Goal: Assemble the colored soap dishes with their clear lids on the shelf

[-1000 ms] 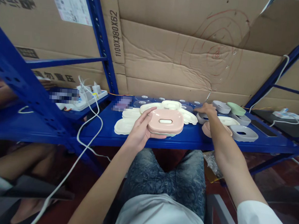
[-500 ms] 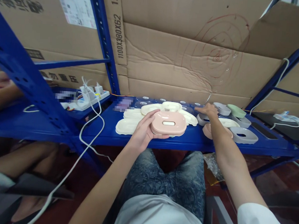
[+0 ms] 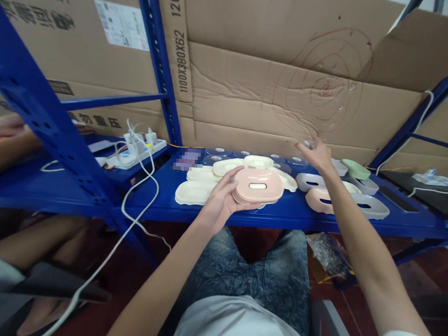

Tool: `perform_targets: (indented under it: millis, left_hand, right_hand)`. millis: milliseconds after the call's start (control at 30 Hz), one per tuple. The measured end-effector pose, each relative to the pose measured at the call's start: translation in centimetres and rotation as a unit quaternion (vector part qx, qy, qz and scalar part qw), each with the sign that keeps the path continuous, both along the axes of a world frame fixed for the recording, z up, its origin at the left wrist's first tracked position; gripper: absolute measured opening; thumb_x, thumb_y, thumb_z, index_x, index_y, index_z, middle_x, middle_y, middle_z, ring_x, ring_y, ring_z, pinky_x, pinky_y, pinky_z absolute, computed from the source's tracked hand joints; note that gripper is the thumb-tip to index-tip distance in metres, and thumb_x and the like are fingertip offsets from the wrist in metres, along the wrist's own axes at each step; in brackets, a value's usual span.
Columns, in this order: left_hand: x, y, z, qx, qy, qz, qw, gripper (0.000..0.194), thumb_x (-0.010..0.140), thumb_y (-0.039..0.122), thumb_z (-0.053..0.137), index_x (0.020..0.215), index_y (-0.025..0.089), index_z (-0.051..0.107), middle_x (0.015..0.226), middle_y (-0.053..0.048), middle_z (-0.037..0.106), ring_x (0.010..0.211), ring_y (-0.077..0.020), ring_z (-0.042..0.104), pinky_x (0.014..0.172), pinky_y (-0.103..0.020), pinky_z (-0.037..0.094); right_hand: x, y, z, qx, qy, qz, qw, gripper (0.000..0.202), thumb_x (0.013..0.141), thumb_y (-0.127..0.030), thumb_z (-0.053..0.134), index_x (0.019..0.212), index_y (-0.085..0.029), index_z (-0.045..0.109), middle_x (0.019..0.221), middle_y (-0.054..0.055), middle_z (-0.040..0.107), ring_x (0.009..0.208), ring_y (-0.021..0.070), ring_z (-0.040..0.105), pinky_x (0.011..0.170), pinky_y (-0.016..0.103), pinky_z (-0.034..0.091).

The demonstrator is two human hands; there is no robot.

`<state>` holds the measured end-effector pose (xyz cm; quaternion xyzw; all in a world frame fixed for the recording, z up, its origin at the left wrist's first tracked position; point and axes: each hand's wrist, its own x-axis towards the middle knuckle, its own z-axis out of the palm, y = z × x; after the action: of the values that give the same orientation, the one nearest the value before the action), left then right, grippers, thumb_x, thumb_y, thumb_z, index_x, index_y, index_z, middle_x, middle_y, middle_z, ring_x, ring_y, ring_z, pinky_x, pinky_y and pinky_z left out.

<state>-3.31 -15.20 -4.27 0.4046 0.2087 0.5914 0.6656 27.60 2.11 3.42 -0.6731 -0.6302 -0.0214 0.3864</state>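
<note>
My left hand (image 3: 225, 201) is closed around the left end of a pink oval plastic soap dish (image 3: 259, 186) with a slot in its top, held above the shelf's front edge. My right hand (image 3: 317, 153) is raised over the back of the shelf, its fingers bent around a small pale thing (image 3: 307, 143) too small to name. Under and behind the pink dish lie several cream plastic trays (image 3: 195, 192). Below my right forearm sit another pink slotted piece (image 3: 314, 201), a grey slotted piece (image 3: 374, 206) and a green one (image 3: 356, 169).
Clear discs with white centres (image 3: 219, 151) line the back of the blue shelf (image 3: 156, 196). A power strip (image 3: 127, 156) with white cables (image 3: 150, 178) is at left, near another person's arm (image 3: 11, 143). Blue posts (image 3: 158, 56) and a cardboard wall (image 3: 252, 88) enclose the shelf.
My right hand has lifted from the back of the shelf, with a small pale thing now showing between its fingers. My left hand still holds the pink dish, now slightly tilted.
</note>
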Motion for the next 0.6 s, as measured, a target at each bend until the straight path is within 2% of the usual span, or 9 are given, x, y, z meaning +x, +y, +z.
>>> perform_targets:
  millis: [67, 133, 200, 267, 400, 533, 600]
  left_hand:
    - [0.3, -0.1, -0.3, 0.013, -0.007, -0.006, 1.0, 0.051, 0.099, 0.03, 0.075, 0.148, 0.03, 0.06, 0.167, -0.012, 0.054, 0.147, -0.0443, 0.058, 0.106, -0.079, 0.057]
    - [0.8, -0.2, -0.5, 0.021, -0.013, -0.012, 1.0, 0.053, 0.099, 0.032, 0.077, 0.15, 0.031, 0.059, 0.169, -0.012, 0.052, 0.148, -0.0451, 0.057, 0.108, -0.08, 0.055]
    - [1.4, -0.5, -0.8, 0.027, -0.016, -0.02, 0.999, 0.054, 0.1, 0.034, 0.077, 0.151, 0.033, 0.059, 0.17, -0.011, 0.05, 0.149, -0.045, 0.056, 0.11, -0.079, 0.054]
    - [2.2, -0.7, -1.1, 0.035, -0.019, -0.023, 0.999, 0.055, 0.1, 0.036, 0.077, 0.152, 0.036, 0.059, 0.173, -0.009, 0.048, 0.151, -0.0444, 0.055, 0.114, -0.077, 0.053]
    - [3.5, -0.9, -1.8, 0.057, -0.029, -0.02, 0.998, 0.059, 0.099, 0.036, 0.08, 0.153, 0.039, 0.058, 0.174, -0.006, 0.046, 0.154, -0.0427, 0.052, 0.119, -0.072, 0.051]
    - [4.2, -0.9, -2.4, 0.053, -0.034, -0.018, 0.998, 0.059, 0.098, 0.036, 0.081, 0.153, 0.039, 0.059, 0.17, -0.007, 0.052, 0.15, -0.0407, 0.057, 0.117, -0.069, 0.053]
    - [4.4, -1.0, -2.6, 0.045, -0.03, -0.019, 0.998, 0.059, 0.098, 0.037, 0.081, 0.152, 0.038, 0.059, 0.169, -0.007, 0.053, 0.147, -0.0407, 0.059, 0.115, -0.069, 0.055]
  right_hand:
    - [-1.7, -3.5, 0.2, 0.043, 0.017, 0.092, 0.995, 0.091, 0.091, -0.075, 0.068, 0.159, -0.015, 0.059, 0.151, 0.02, 0.067, 0.139, 0.0438, 0.062, 0.118, 0.057, 0.047]
    - [-3.5, -7.3, -0.3, 0.069, 0.004, 0.172, 0.983, 0.09, 0.089, -0.077, 0.068, 0.156, -0.018, 0.062, 0.149, 0.019, 0.068, 0.133, 0.0426, 0.065, 0.116, 0.058, 0.049]
    - [-5.2, -10.7, -1.4, 0.088, -0.025, 0.204, 0.975, 0.096, 0.087, -0.079, 0.069, 0.16, -0.017, 0.058, 0.142, 0.02, 0.07, 0.129, 0.042, 0.064, 0.115, 0.06, 0.049]
    - [-6.6, -13.2, -2.7, 0.091, -0.054, 0.199, 0.974, 0.102, 0.085, -0.082, 0.07, 0.165, -0.02, 0.053, 0.134, 0.02, 0.068, 0.128, 0.0425, 0.061, 0.112, 0.062, 0.05]
    - [-8.3, -15.4, -5.1, 0.087, -0.05, 0.173, 0.98, 0.108, 0.08, -0.082, 0.075, 0.165, -0.02, 0.051, 0.128, 0.02, 0.059, 0.127, 0.0442, 0.059, 0.111, 0.064, 0.051]
    - [-8.7, -15.8, -6.9, 0.067, -0.024, 0.172, 0.982, 0.109, 0.076, -0.079, 0.081, 0.162, -0.018, 0.052, 0.13, 0.022, 0.056, 0.119, 0.0429, 0.065, 0.107, 0.065, 0.054]
    - [-8.6, -15.9, -7.7, 0.067, -0.015, 0.171, 0.983, 0.109, 0.076, -0.08, 0.081, 0.161, -0.019, 0.052, 0.136, 0.023, 0.054, 0.121, 0.0431, 0.065, 0.107, 0.065, 0.054]
